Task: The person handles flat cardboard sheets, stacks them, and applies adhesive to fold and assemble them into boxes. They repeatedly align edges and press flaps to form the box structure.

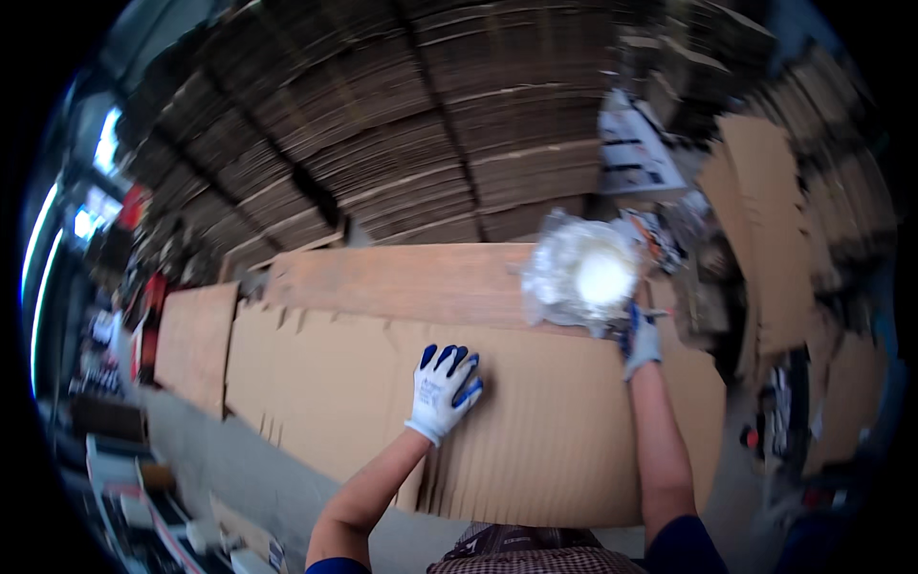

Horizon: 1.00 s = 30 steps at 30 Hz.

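A large sheet of brown cardboard (335,383) lies across the table in front of me, with short slits along its edges. My left hand (442,390), in a white glove with blue fingertips, is over the middle of the sheet with its fingers spread, holding nothing. At the sheet's far right edge is my right hand (643,344), gloved alike and blurred. Its fingers look curled, and a small pale piece juts out beside them, too unclear to name. Just beyond that hand sits a bundle of clear plastic (553,273) around a bright white round thing (604,275).
Reddish wooden boards (402,277) show past the cardboard. Tall stacks of flat cardboard (382,143) rise behind the table. More cardboard sheets (765,230) lean at the right. Assorted items (143,488) crowd the floor at the lower left.
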Motion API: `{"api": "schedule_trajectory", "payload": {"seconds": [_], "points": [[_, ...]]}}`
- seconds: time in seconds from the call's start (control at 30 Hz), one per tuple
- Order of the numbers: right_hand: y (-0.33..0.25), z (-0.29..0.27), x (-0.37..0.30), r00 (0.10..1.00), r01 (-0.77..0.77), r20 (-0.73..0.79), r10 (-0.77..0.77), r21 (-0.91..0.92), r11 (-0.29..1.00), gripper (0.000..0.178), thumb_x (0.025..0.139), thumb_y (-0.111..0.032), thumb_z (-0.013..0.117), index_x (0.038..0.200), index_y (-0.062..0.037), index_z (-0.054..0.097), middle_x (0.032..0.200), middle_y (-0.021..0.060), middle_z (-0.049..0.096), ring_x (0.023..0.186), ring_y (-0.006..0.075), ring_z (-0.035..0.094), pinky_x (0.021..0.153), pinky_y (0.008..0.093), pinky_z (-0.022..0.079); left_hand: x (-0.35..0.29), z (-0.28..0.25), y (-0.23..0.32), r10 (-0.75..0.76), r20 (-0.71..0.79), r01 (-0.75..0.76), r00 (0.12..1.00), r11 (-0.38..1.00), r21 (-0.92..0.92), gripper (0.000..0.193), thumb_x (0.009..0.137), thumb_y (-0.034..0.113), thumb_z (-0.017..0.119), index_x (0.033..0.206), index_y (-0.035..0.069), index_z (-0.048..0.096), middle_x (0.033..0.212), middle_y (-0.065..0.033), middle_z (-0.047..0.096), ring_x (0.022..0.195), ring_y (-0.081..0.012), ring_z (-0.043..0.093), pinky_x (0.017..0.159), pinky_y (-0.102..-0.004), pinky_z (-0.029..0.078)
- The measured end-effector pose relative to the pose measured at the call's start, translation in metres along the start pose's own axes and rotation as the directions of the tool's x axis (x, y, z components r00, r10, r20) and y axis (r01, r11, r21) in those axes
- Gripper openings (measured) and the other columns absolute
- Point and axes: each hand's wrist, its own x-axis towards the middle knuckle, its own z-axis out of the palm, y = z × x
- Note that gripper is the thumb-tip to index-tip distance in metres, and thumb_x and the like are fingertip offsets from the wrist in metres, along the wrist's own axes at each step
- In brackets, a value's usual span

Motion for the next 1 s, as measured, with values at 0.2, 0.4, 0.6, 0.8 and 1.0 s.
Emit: {"api": "schedule_trajectory", "payload": {"seconds": [0.2, 0.4, 0.6, 0.8, 1.0], "points": [[-0.01, -0.005, -0.004, 1.0, -0.017, -0.025, 0.017, 0.029, 0.999, 0.031, 0.09, -0.04, 0.07, 0.081, -0.0121, 0.061, 0.057, 0.003, 0.055, 0.038, 0.0157, 0.05, 0.034, 0.0313, 0.037, 0.157, 0.109, 0.065, -0.409, 0.173, 0.438, 0.896, 0.88, -0.186, 0.039, 0.089, 0.048, 0.062, 0.098, 0.011, 0.073, 0.094, -0.0164, 0.073, 0.093, -0.0365, 0.068, 0.087, -0.0456, 0.049], [-0.018, -0.002, -0.034, 0.999, 0.008, 0.031, -0.01, 0.057, 0.998, 0.03, 0.091, -0.034, 0.072, 0.084, -0.0067, 0.061, 0.06, 0.0043, 0.057, 0.039, 0.0151, 0.051, 0.034, 0.0297, 0.036, 0.188, 0.151, 0.068, -0.595, 0.109, 0.605, 0.796, 0.787, -0.122, 0.035, 0.085, 0.04, 0.063, 0.101, 0.01, 0.073, 0.1, -0.0169, 0.073, 0.093, -0.0365, 0.069, 0.085, -0.0468, 0.05], [-0.027, -0.004, -0.038, 0.997, -0.055, 0.045, 0.055, -0.014, 0.998, 0.03, 0.09, -0.034, 0.073, 0.088, -0.0055, 0.063, 0.062, 0.0058, 0.06, 0.039, 0.0138, 0.05, 0.035, 0.0289, 0.036, 0.205, 0.142, 0.071, -0.647, 0.195, 0.667, 0.737, 0.743, -0.059, 0.04, 0.088, 0.04, 0.057, 0.109, 0.01, 0.072, 0.111, -0.0172, 0.071, 0.107, -0.0345, 0.066, 0.091, -0.0454, 0.049], [-0.028, -0.002, -0.013, 0.953, -0.201, 0.241, 0.183, 0.053, 0.978, 0.027, 0.084, -0.032, 0.078, 0.085, -0.0099, 0.063, 0.06, 0.0028, 0.058, 0.041, 0.0143, 0.051, 0.036, 0.0285, 0.037, 0.221, 0.148, 0.053, -0.662, 0.116, 0.671, 0.741, 0.737, -0.083, 0.04, 0.09, 0.041, 0.054, 0.107, 0.011, 0.074, 0.106, -0.0173, 0.072, 0.103, -0.0356, 0.068, 0.091, -0.0452, 0.05], [-0.023, -0.015, 0.004, 0.849, -0.362, 0.464, 0.254, 0.161, 0.918, 0.015, 0.086, -0.023, 0.075, 0.089, -0.0122, 0.066, 0.066, 0.0006, 0.062, 0.051, 0.0129, 0.058, 0.042, 0.0262, 0.043, 0.233, 0.161, 0.044, -0.694, 0.113, 0.703, 0.711, 0.707, -0.081, 0.039, 0.091, 0.042, 0.053, 0.11, 0.015, 0.074, 0.109, -0.0161, 0.072, 0.105, -0.036, 0.067, 0.09, -0.0453, 0.051]]}}
